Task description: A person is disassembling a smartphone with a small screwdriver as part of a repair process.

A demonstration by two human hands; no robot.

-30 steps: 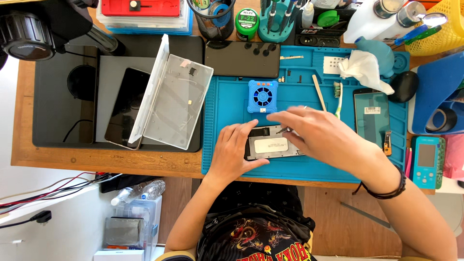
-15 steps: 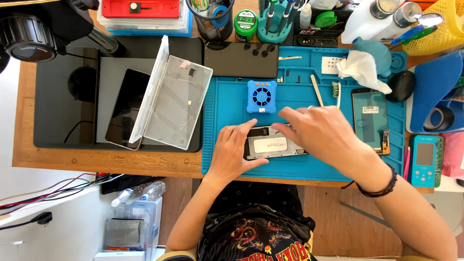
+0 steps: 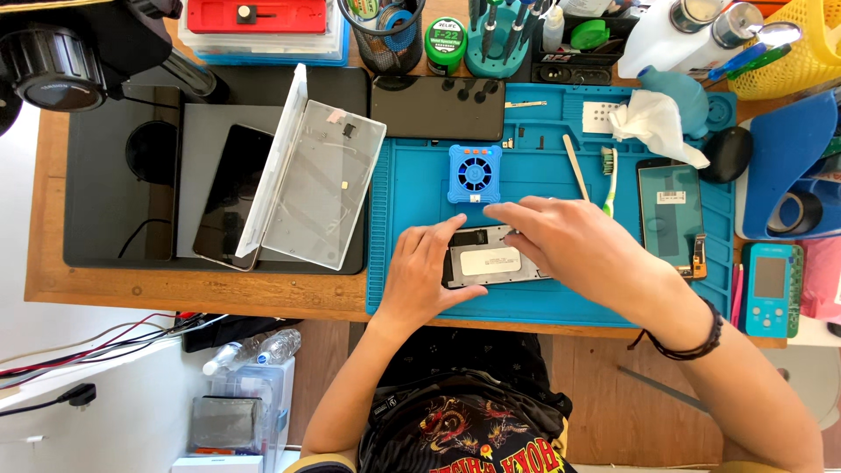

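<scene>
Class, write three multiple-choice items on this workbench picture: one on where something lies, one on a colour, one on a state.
1. Where is the small square fan?
A. on the blue mat, beyond the opened phone
B. on the floor
C. inside the yellow basket

2. What colour is the work mat?
A. red
B. blue
C. white

3. How does the phone under the hands lie?
A. sealed in a box
B. standing upright
C. flat, its back open, insides showing

Answers: 1 A, the fan sits on the mat just past the phone. 2 B, the mat is blue throughout. 3 C, the left hand steadies its edge while the right hand reaches over its exposed interior.
</scene>
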